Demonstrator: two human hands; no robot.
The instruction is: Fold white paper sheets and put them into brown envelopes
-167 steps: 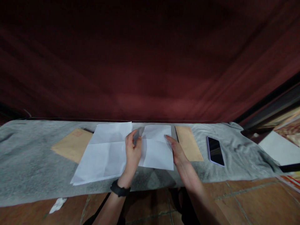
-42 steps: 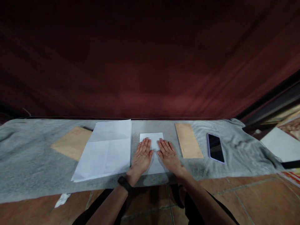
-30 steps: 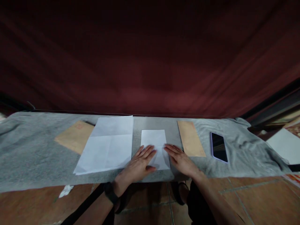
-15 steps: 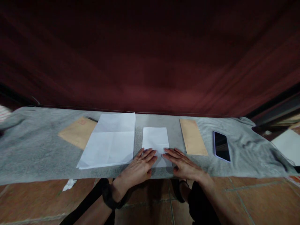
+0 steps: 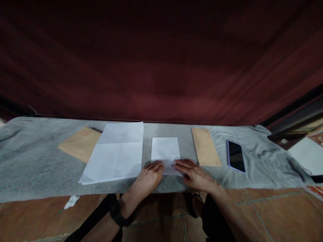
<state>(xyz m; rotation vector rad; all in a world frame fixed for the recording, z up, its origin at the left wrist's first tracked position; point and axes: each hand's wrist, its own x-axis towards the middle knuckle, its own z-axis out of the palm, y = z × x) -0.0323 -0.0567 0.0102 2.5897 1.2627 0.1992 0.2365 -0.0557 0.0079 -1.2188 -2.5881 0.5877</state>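
Note:
In front of me a small white sheet of paper (image 5: 165, 148) lies on the grey cloth, its near edge slightly raised between my hands. My left hand (image 5: 150, 173) is closed on the near left corner, fingers bent together and thumb hidden underneath. At the near right corner my right hand (image 5: 192, 172) pinches the same sheet, its fingers on top and its thumb below. To the left lies a stack of larger white sheets (image 5: 118, 156) with crease lines. A brown envelope (image 5: 205, 146) rests just beyond my right hand.
Another brown envelope (image 5: 79, 143) lies partly under the large sheets. A phone with a purple edge (image 5: 236, 156) is at the right on the grey cloth (image 5: 264, 161). Behind the narrow surface hangs dark red fabric (image 5: 161, 84). A white scrap (image 5: 72, 201) lies on the tiled floor.
My fingers have gone from lying flat on the small sheet to gripping its near corners. The near edge has lifted and moved slightly away from me.

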